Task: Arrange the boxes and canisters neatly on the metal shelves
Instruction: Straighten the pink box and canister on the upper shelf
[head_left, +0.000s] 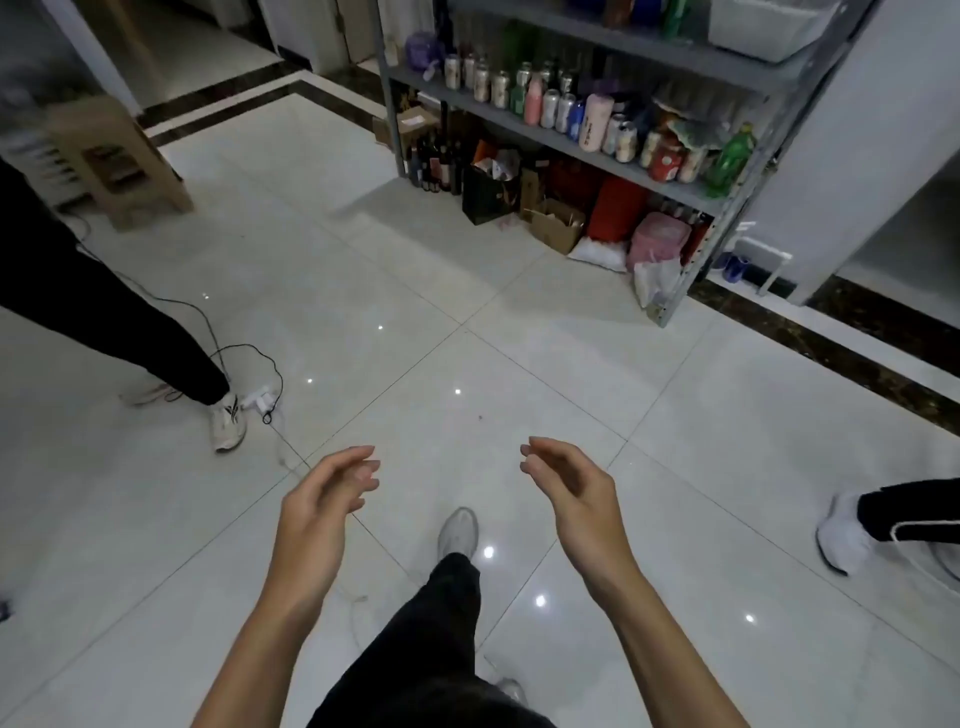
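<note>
Head view: grey metal shelves (558, 136) crowded (cans, bottles, jars), hands empty.

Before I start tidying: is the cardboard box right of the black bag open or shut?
Open: the cardboard box by the black bag has its flaps up.

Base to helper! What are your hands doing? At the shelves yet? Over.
Left hand, right hand open, empty. Metal shelves ahead, not reached. Cable on floor, off left.
</note>
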